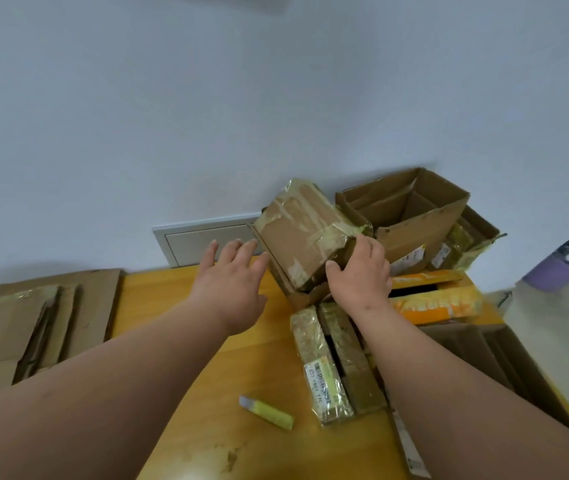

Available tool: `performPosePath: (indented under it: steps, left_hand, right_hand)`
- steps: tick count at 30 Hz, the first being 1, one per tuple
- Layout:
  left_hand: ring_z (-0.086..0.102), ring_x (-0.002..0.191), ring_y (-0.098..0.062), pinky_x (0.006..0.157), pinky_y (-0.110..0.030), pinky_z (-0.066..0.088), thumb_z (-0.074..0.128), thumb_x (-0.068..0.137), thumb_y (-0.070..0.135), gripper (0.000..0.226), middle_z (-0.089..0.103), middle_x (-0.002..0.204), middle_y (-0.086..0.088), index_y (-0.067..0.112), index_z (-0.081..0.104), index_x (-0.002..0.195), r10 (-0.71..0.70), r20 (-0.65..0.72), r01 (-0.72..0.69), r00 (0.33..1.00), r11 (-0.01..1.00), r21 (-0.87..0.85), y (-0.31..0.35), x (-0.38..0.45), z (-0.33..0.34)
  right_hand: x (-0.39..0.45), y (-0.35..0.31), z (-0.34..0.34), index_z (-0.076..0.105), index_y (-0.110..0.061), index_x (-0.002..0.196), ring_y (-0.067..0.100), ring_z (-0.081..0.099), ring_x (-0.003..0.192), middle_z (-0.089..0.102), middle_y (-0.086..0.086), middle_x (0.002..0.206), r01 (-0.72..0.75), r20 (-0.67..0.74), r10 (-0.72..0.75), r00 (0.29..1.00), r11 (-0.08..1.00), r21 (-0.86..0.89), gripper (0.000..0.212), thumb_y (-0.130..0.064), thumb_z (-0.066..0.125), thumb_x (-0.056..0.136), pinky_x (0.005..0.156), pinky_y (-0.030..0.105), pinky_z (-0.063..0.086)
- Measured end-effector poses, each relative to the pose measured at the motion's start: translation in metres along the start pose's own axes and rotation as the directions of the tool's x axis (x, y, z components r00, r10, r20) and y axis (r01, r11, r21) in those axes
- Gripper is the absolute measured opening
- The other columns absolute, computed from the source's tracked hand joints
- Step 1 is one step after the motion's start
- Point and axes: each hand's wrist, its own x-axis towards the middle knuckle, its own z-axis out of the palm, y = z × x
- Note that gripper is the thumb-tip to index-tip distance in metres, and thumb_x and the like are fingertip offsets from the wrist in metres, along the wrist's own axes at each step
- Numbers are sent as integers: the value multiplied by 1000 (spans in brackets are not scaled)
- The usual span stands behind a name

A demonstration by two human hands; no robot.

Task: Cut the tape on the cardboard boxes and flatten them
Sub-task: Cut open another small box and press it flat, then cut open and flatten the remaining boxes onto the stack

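Her right hand [359, 271] grips the tilted, tape-wrapped brown cardboard box [305, 237] atop the pile at the yellow wooden table's [207, 375] far edge, while the left hand [233, 271] reaches open-fingered beside it, holding nothing.

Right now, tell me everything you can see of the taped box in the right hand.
The taped box is small, brown cardboard, wrapped in glossy, wrinkled yellowish tape across its top and edges. It looks closed and sits tilted, its lower end resting in an open box beneath it on the pile. The right hand grips its near right corner, thumb on the front face. The left hand, fingers spread, is at its left side, not clearly touching.
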Motion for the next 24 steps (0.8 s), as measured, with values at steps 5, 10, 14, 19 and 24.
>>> performPosePath:
  steps: [5,10,14,19,24]
  left_hand:
    - [2,151,-29,119,-54,-5,44,94,56,71,9,164,-4,30,16,154,-1,12,1,1000,1000,25,6,10,-3]
    - [0,151,-28,120,-54,-6,42,95,56,70,6,165,-4,30,15,154,-14,6,13,1000,999,42,0,16,-6]
    - [0,151,-28,119,-53,-7,43,95,56,69,6,165,-4,31,16,153,-25,-7,25,1000,999,48,-3,15,-7]
    - [-1,151,-27,120,-53,-7,44,94,57,71,5,165,-3,32,13,154,-34,-14,35,999,998,43,-5,14,-7]
    - [0,151,-26,120,-51,-5,49,91,58,83,4,165,0,36,-3,153,-80,-53,79,995,997,-25,-4,8,-10]
  right_hand:
    - [27,-7,-3,29,-18,147,30,35,134,39,6,148,-131,13,132,991,964,230,71,-44,61,89,111,52,30]
    - [37,-7,2,42,-24,139,28,42,128,51,-1,138,-160,-52,178,983,958,239,62,-48,66,87,107,53,27]
    - [36,-8,3,55,-29,129,27,44,125,52,1,134,-129,-60,141,988,977,170,44,-49,61,90,105,51,28]
    - [26,-9,3,57,-25,127,29,51,117,51,3,129,6,-103,21,995,968,250,35,-41,58,95,102,46,39]
    - [23,-9,-13,58,-22,126,17,51,104,51,0,126,29,-138,41,990,884,467,33,-38,55,99,80,28,39]
